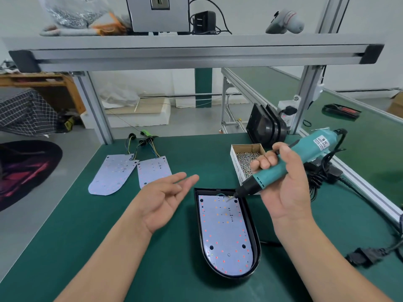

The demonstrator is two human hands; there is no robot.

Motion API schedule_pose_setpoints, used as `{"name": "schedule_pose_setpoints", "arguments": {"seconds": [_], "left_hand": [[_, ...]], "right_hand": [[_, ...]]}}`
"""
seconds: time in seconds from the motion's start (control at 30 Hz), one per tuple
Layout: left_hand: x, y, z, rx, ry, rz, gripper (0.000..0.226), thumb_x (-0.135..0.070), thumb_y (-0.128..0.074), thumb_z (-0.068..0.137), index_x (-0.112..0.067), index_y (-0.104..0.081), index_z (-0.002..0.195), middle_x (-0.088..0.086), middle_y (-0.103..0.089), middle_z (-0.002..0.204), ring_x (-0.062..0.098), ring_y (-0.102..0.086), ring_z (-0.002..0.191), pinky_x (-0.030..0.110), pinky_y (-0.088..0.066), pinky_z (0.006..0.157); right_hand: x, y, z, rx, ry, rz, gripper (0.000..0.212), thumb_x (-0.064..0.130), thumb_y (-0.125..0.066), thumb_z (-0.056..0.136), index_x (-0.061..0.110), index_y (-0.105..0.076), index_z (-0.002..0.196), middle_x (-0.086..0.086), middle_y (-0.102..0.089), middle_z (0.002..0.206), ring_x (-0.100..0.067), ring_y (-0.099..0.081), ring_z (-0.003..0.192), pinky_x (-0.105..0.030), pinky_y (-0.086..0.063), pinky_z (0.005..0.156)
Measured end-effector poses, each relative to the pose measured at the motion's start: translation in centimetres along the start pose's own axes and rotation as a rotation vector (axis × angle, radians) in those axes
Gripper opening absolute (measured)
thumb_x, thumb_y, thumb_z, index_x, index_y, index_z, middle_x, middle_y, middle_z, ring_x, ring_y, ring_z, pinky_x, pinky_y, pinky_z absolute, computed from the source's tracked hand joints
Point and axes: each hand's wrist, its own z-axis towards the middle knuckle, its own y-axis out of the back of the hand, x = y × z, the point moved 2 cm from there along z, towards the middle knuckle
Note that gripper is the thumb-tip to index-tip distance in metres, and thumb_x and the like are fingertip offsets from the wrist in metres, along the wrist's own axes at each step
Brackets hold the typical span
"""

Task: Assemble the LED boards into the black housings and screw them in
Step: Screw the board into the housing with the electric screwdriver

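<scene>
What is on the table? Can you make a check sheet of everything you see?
Surface: green mat, flat.
Job's things: board sits in housing; two spare boards lie left; screw box open, holding screws.
Clutter: nothing seen.
Grips: left hand open, palm up; right hand holds screwdriver, tip at the board's top corner.
Cables: black cord bunched right of the screwdriver; plug on mat.
Surroundings: spare housings stand behind the box; shelf overhead.
</scene>
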Motion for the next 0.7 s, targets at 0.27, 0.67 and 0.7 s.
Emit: {"name": "schedule_pose_setpoints", "arguments": {"seconds": [0.27, 0.67, 0.7], "left_hand": [[-0.5, 0.3, 0.3, -0.025, -0.038, -0.168, 0.028, 0.009, -0.044, 0.106, 0.015, -0.052, 0.133, 0.036, -0.065, 0.132, 0.04, -0.076, 0.11, 0.024, -0.065, 0.072], [0.3, -1.1, -0.7, -0.009, -0.131, 0.119, 0.024, -0.007, -0.051, 0.11, 0.008, -0.057, 0.127, 0.018, -0.08, 0.105, 0.016, -0.08, 0.082, 0.022, -0.062, 0.058], [0.3, -1.4, -1.1, 0.011, -0.15, 0.197, 0.024, -0.015, -0.056, 0.108, 0.004, -0.06, 0.122, 0.015, -0.081, 0.103, 0.013, -0.079, 0.077, 0.022, -0.06, 0.054]], "right_hand": [[0.1, 0.1, 0.0, -0.029, 0.006, -0.003, 0.008, 0.019, -0.065, 0.096, 0.017, -0.058, 0.098, 0.002, -0.048, 0.074, -0.015, -0.049, 0.067, -0.033, -0.053, 0.076], [0.3, -0.4, -0.2, -0.045, 0.009, 0.014, 0.004, 0.018, -0.062, 0.097, 0.017, -0.059, 0.096, 0.002, -0.046, 0.073, -0.014, -0.048, 0.066, -0.031, -0.052, 0.075], [0.3, -0.6, -0.3, -0.044, 0.01, 0.023, 0.004, 0.018, -0.062, 0.097, 0.017, -0.06, 0.094, 0.002, -0.046, 0.073, -0.014, -0.048, 0.065, -0.031, -0.053, 0.075]]}}
